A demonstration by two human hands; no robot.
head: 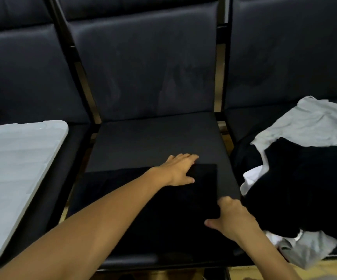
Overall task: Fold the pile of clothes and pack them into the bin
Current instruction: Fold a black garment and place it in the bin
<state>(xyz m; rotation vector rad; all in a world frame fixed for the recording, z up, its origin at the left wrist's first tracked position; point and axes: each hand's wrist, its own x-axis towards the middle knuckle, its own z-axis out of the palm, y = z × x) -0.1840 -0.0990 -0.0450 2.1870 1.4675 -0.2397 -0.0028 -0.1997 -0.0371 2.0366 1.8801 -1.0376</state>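
A black garment (pixel 147 211) lies flat and squared on the middle chair seat (pixel 155 138). My left hand (pixel 180 168) rests flat on its far edge, fingers straight and spread. At the garment's right edge my right hand (pixel 231 216) has its fingers curled over the fabric and its thumb pointing left. A pile of clothes (pixel 305 178) in black, white and grey lies on the right-hand chair. A white bin lid (pixel 16 168) covers the bin on the left chair.
Three dark padded chairs stand side by side with black metal frames between them. The middle chair's backrest (pixel 147 67) rises behind the garment. A strip of yellowish floor (pixel 264 273) shows at the bottom right.
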